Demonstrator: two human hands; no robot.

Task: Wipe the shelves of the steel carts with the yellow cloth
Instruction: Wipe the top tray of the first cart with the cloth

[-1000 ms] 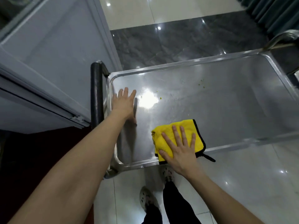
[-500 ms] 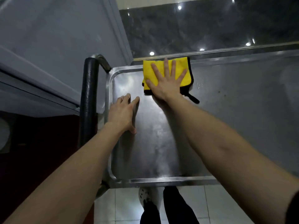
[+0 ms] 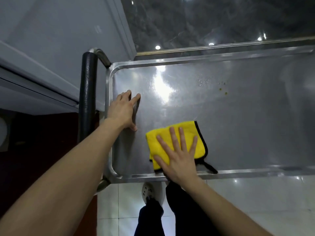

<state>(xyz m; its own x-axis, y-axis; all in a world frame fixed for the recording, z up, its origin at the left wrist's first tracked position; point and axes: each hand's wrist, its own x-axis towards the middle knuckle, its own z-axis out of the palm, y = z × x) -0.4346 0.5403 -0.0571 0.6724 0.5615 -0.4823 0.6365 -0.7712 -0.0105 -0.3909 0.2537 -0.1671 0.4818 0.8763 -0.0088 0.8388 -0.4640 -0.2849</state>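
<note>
Top shelf (image 3: 238,125) of steel cart, seen from above. We press the right hand (image 3: 177,157) flat, fingers straight & spread, on the folded yellow cloth (image 3: 188,127). The cloth lies on the shelf near its front rim, left of centre, w/ a black loop (image 3: 210,167) trailing from one corner to the rim. Our left hand (image 3: 123,111) rests open, palm down, on bare steel at the shelf's left edge, beside the black handle (image 3: 87,92). Greenish specks (image 3: 223,90) sit toward the back right, well apart from the cloth.
</note>
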